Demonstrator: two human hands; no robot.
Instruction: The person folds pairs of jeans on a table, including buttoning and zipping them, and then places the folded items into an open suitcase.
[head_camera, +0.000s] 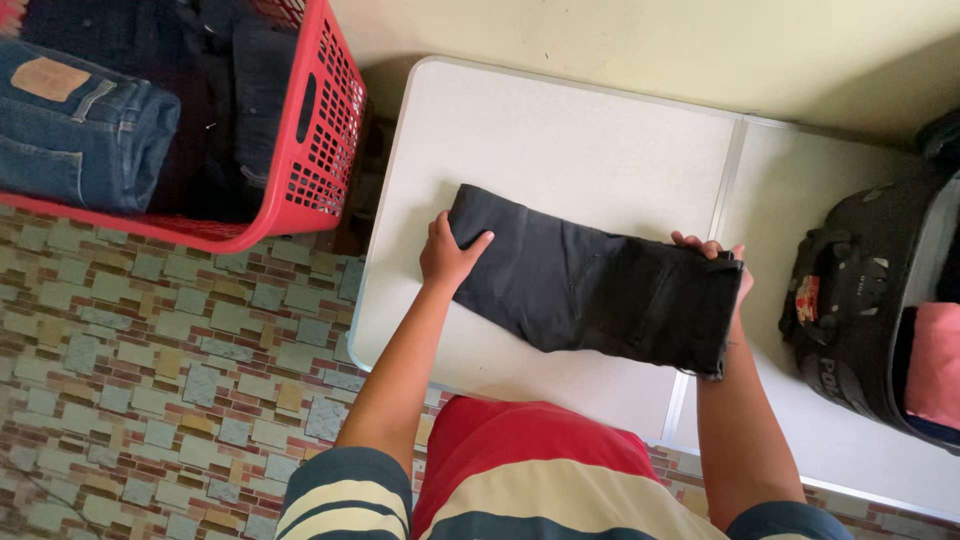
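— Black folded trousers (600, 285): where are they found?

— They are laid flat across the white folding table (560, 140), slanting from upper left to lower right, close to the table's near edge.

— How are they held?

— The left end is pinched by the left hand (447, 258), with the thumb laid on top of the cloth. The right end is grasped by the right hand (722, 262); only its fingertips are seen above the fabric, the rest being hidden behind it.

— What else is seen around the 2 hands?

— A red laundry basket (320, 130) is set on the tiled floor (150, 350) at the upper left, filled with blue jeans (80, 130) and dark garments. A black suitcase (860, 300) is placed open on the table's right side, and a pink cloth (935, 365) is seen inside it.
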